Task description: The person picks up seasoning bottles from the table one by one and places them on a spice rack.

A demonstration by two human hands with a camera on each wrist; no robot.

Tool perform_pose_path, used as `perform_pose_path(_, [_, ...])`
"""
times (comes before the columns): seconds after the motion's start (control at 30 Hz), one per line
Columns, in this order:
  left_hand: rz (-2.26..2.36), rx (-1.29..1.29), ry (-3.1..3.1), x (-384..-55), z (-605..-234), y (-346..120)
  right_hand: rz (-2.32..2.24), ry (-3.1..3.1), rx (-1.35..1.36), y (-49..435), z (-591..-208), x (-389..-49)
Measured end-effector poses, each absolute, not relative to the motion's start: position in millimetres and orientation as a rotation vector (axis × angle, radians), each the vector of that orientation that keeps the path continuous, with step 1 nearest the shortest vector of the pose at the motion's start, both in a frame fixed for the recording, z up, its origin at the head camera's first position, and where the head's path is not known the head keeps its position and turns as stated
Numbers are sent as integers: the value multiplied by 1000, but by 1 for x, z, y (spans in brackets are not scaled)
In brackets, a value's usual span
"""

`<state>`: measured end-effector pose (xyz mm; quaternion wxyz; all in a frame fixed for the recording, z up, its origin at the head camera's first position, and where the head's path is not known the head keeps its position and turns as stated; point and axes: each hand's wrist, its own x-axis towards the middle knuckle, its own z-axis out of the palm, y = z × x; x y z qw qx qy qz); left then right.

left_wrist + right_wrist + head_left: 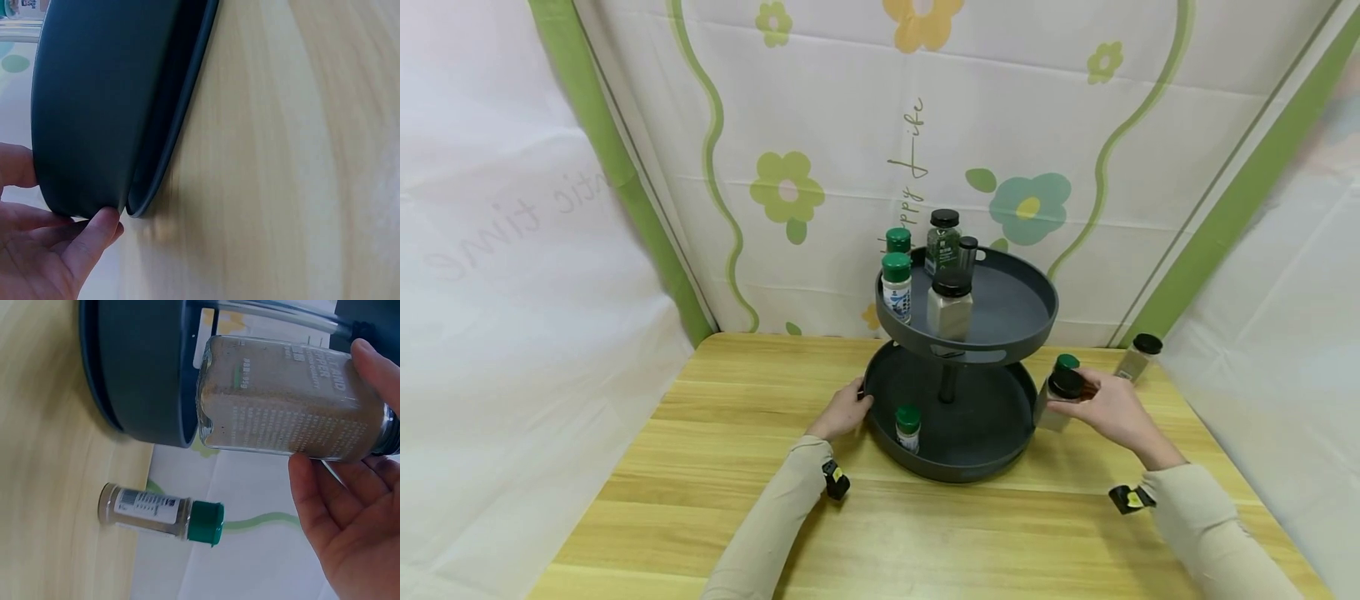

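Note:
A dark grey two-tier round tray (pixel 951 471) stands on the table. My left hand (pixel 842 412) grips the side of its lower tier, with the thumb (pixel 94 240) low on the wall. My right hand (pixel 1108 408) holds a square glass spice jar (pixel 281 400) with a black lid and brownish powder, between thumb and fingertips. The jar's base is right at the lower tier's rim, on the right. Behind it, a green-capped spice bottle (pixel 150 509) stands on the table. Another green-capped bottle (pixel 908 429) is in the lower tier, front left.
On the upper tier (pixel 1011 292) stand two green-capped bottles (pixel 897 287), a black-lidded jar of green herbs (pixel 942 242), a slim black-capped bottle (pixel 967 258) and a pale black-lidded jar (pixel 950 312). Another black-lidded jar (pixel 1138 357) stands at the back right. Printed curtains (pixel 820 108) hang behind.

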<state>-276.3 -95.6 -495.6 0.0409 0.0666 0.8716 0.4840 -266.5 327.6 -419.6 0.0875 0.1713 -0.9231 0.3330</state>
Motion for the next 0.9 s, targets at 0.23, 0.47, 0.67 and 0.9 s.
perform_pose_path(0.23, [1489,207,2667,-276,-495,-96,1004,-2733,584,316,-417,-265])
perform_pose_path(0.47, [1470,195,2672,-274,-494,-95,1013,-2761,614,303,-418,-264])
perform_pose_path(0.67, [1475,199,2673,-274,-493,-95,1048,-2768,641,294,-421,-264])
perform_pose_path(0.9, [1471,214,2680,-273,-493,-94,1035,-2758,691,287,-427,-263])
